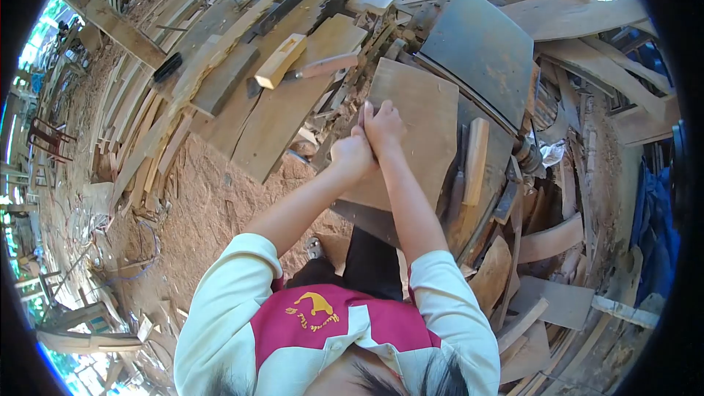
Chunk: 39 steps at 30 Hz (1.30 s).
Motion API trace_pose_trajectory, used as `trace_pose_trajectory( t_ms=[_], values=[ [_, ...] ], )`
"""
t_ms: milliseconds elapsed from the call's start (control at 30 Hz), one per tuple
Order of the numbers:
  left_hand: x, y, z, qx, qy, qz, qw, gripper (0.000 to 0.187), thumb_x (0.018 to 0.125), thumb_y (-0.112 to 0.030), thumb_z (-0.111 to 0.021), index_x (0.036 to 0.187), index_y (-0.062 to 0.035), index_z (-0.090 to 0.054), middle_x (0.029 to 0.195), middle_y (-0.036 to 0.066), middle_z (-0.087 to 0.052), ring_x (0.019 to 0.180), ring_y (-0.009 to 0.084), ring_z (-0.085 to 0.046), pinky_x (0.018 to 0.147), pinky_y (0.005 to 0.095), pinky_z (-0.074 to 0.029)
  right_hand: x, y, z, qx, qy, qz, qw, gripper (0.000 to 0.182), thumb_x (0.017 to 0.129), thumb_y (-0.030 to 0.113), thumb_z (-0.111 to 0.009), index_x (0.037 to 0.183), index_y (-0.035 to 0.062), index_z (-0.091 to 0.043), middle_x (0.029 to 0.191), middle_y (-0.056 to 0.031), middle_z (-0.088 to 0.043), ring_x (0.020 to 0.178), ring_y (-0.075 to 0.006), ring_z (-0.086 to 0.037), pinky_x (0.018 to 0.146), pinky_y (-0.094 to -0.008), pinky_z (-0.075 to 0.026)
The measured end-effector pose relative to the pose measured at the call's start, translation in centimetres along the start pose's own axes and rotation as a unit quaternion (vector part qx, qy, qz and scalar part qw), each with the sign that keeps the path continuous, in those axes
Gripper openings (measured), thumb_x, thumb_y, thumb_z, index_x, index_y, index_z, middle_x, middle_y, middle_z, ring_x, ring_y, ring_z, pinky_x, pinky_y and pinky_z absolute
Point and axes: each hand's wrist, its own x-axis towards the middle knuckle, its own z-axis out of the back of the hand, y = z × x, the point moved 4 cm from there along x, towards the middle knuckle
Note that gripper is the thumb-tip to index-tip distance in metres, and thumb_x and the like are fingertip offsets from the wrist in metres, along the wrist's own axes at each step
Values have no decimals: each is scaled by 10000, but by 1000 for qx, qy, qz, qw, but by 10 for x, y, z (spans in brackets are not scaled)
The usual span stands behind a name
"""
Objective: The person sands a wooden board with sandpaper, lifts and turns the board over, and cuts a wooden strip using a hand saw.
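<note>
My left hand (352,155) and my right hand (384,126) are close together, wrists touching or nearly so, above a flat brown board (425,117). Both have their fingers curled closed. Whatever they may hold is hidden by the fingers. To the right of the board lie a pale wooden strip (476,158) and a dark, narrow tool (457,180). Beyond my hands to the left, a tool with a reddish wooden handle (328,65) rests on planks beside a yellowish slotted wooden block (280,62).
A toothed circular saw blade (337,4) lies among planks at the far left. A blue-grey metal plate (484,51) sits beyond the board. Offcuts (539,246) and curved timbers (579,18) crowd the right side. Reddish dirt floor (220,205) shows at left.
</note>
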Motion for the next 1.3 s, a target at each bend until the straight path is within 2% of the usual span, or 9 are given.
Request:
trace_pose_trajectory(
  t_ms=[133,300,400,600,800,867,900,1033,1300],
  values=[
    [73,-29,39,10,-5,4,1000,707,714,-486,-549,1111,70,-366,964,198,-620,881,297,-624,748,371,-496,94,-2,-1,-2,-44,14,999,505,824,519,-415,978,42,-477,951,-192,-582,853,-361,-599,715,-462,-480],
    [152,-44,59,14,-26,11,1000,691,728,-474,-535,1124,70,-376,1007,200,-608,912,291,-616,771,378,-488,175,4,8,26,-24,16,999,530,804,535,-433,979,39,-501,937,-208,-596,890,-362,-589,742,-472,-466],
    [172,-41,62,6,-14,26,1000,709,739,-486,-510,1141,81,-369,1015,210,-602,934,291,-607,794,385,-479,189,13,4,-32,0,13,999,478,811,498,-467,973,49,-506,964,-169,-592,872,-311,-609,718,-425,-492],
    [157,-46,63,10,-32,5,999,757,729,-520,-503,1159,87,-360,993,209,-610,922,298,-609,781,387,-483,180,4,12,22,-36,11,999,475,819,481,-464,990,39,-492,956,-184,-589,861,-334,-603,714,-431,-489],
    [94,-58,38,-6,-27,-27,999,743,718,-496,-534,1149,82,-354,945,199,-625,880,265,-627,746,383,-494,118,-25,21,14,-20,1,1000,442,840,476,-422,977,60,-481,1006,-194,-568,894,-348,-586,731,-464,-472],
    [69,-52,22,-22,-30,1,999,706,717,-479,-544,1122,66,-351,925,195,-630,858,266,-633,725,381,-499,88,-28,19,6,-30,8,999,431,841,474,-421,972,66,-472,996,-192,-567,902,-353,-579,734,-469,-468],
    [54,-49,14,-34,-10,13,999,657,698,-455,-583,1046,63,-378,865,169,-641,787,274,-645,675,360,-506,68,-30,18,5,-25,16,1000,432,842,474,-419,972,66,-469,985,-190,-565,889,-357,-580,726,-473,-468],
    [-23,-35,-15,-59,-9,12,998,668,697,-457,-599,1066,41,-350,877,187,-636,814,292,-637,700,386,-501,-15,-40,18,28,-27,26,999,426,841,474,-423,936,61,-465,909,-207,-571,822,-399,-570,689,-493,-457],
    [-119,-20,-58,-51,60,-46,996,694,667,-463,-645,1025,54,-351,794,180,-632,744,300,-642,647,389,-509,-131,-61,25,12,-16,-1,1000,417,855,470,-419,942,63,-442,922,-172,-554,758,-384,-590,641,-476,-477]
  ],
)
